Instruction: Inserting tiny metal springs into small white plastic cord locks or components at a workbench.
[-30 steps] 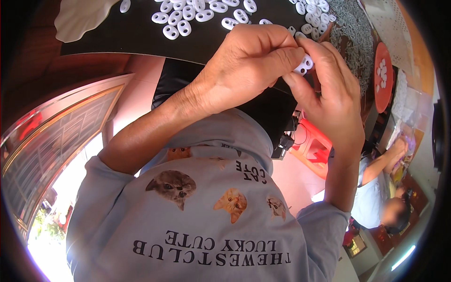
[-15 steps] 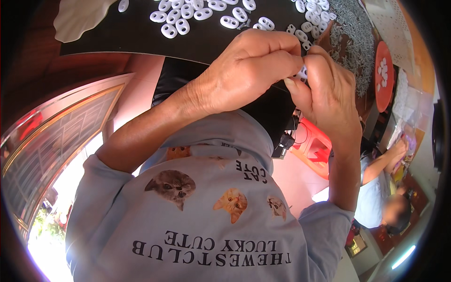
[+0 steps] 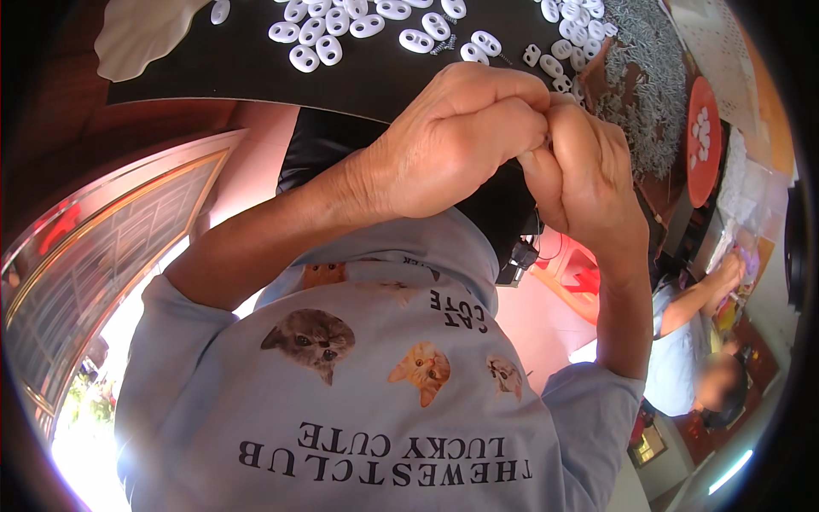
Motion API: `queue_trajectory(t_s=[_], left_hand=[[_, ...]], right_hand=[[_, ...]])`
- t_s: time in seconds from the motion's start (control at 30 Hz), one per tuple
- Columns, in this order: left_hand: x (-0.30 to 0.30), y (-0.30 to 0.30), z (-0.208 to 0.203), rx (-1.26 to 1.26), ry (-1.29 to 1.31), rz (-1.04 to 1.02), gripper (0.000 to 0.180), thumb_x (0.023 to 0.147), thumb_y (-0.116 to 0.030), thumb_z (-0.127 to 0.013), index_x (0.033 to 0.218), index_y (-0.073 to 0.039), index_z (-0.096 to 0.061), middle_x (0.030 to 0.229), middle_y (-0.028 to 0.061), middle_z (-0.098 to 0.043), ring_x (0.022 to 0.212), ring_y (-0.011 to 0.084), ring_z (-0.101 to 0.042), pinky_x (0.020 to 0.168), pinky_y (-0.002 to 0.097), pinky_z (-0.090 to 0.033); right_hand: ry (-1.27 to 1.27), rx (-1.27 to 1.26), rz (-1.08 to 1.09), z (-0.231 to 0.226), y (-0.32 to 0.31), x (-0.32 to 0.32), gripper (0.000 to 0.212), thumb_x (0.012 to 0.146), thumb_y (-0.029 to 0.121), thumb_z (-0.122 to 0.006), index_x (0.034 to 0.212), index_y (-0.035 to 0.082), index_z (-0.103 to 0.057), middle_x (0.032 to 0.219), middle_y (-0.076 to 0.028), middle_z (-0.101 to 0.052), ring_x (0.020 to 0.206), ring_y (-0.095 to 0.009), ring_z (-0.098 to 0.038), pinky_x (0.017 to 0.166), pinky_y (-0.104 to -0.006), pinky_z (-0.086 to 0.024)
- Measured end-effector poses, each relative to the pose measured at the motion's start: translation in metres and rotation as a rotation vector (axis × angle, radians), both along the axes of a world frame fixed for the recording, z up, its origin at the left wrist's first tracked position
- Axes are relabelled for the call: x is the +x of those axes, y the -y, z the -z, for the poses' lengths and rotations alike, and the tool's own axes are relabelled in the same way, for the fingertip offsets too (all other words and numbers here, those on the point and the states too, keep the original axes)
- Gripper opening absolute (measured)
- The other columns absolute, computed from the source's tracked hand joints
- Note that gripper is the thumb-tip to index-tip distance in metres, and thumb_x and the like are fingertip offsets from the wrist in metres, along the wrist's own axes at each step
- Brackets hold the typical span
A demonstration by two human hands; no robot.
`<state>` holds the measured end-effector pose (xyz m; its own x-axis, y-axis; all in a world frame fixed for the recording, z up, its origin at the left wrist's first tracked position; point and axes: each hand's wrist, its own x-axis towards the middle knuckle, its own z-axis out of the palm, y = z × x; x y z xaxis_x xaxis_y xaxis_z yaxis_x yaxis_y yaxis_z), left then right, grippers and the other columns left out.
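Note:
Over the near edge of the dark table, my left hand (image 3: 465, 141) and my right hand (image 3: 584, 166) meet fingertip to fingertip. Both are closed in a pinch. Between them the right fingers grip a small white two-hole cord lock, now almost wholly covered by the fingers. What the left fingertips hold, if anything, is hidden. Just beyond my knuckles lie loose white oval cord lock pieces (image 3: 415, 40), each with two holes. A few small metal springs (image 3: 444, 44) lie among them. To the right of these is a big heap of grey springs (image 3: 644, 85).
A red plate (image 3: 703, 175) with small white parts stands right of the springs. At the far left sits a pale scalloped dish (image 3: 141, 38). A red plastic stool (image 3: 567, 273) is below the table. Another person (image 3: 678, 358) works with their hands at the right.
The white cord lock showed between my fingers before and is now covered by them. My hands have drawn closer together and sunk slightly toward me.

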<state>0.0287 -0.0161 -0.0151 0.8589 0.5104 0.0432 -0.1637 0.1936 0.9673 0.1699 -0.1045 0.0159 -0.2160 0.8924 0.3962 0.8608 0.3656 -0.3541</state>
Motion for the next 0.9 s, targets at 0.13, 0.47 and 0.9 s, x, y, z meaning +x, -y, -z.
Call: queue_trajectory(t_s=[0.13, 0.47, 0.9], left_hand=[[-0.002, -0.004, -0.002, -0.133, 0.005, 0.071, 0.023, 0.082, -0.011, -0.045, 0.087, 0.007, -0.058, 0.068, 0.0098, -0.055, 0.062, 0.0130, -0.050, 0.059, 0.0296, -0.042], [-0.007, -0.008, -0.010, -0.140, -0.098, 0.111, 0.015, 0.088, -0.014, -0.048, 0.082, -0.002, -0.055, 0.071, -0.0022, -0.048, 0.068, 0.0056, -0.043, 0.064, 0.0213, -0.036], [-0.003, -0.003, -0.006, -0.258, 0.007, 0.076, 0.014, 0.087, -0.008, -0.052, 0.078, 0.001, -0.057, 0.069, -0.0001, -0.051, 0.066, 0.0055, -0.046, 0.060, 0.0219, -0.037]], right_hand=[[-0.009, 0.025, -0.004, 0.002, -0.002, 0.000, 0.034, 0.077, 0.009, -0.073, 0.072, 0.004, -0.040, 0.061, -0.009, -0.045, 0.051, -0.028, -0.052, 0.043, -0.0354, -0.042], [0.018, -0.017, 0.063, -0.007, 0.013, 0.011, 0.052, 0.063, 0.037, -0.082, 0.087, 0.004, -0.050, 0.071, -0.007, -0.051, 0.054, -0.024, -0.054, 0.047, -0.0316, -0.044], [-0.021, 0.138, 0.142, 0.006, 0.014, 0.003, 0.033, 0.076, 0.018, -0.076, 0.096, 0.003, -0.053, 0.077, -0.010, -0.055, 0.057, -0.025, -0.055, 0.048, -0.0325, -0.045]])
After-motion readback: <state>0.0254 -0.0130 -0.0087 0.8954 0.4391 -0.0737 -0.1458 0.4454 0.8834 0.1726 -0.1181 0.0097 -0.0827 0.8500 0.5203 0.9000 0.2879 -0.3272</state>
